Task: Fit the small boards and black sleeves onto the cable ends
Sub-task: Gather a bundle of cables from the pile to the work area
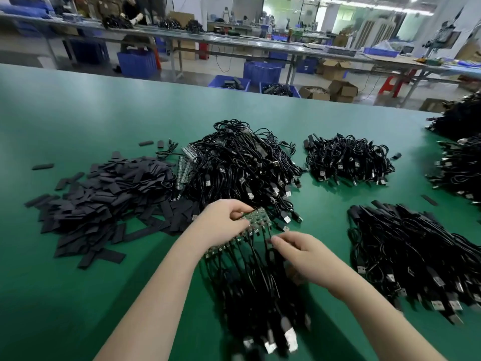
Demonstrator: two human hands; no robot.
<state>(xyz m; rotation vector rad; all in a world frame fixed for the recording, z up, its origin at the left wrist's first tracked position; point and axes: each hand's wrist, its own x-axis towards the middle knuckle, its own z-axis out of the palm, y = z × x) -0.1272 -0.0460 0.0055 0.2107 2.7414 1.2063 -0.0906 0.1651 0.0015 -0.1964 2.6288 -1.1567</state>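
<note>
Cable bundle: hangs from the board strip toward the camera, USB plugs lowest, over the green desk.
Board strip: row of small boards, tilted, cables attached.
Left hand: fingers curled, gripping the strip's far end.
Right hand: fingers pinching one cable just below the strip.
Black sleeves: loose pile, left of hands.
Cable piles: behind and right.
</note>
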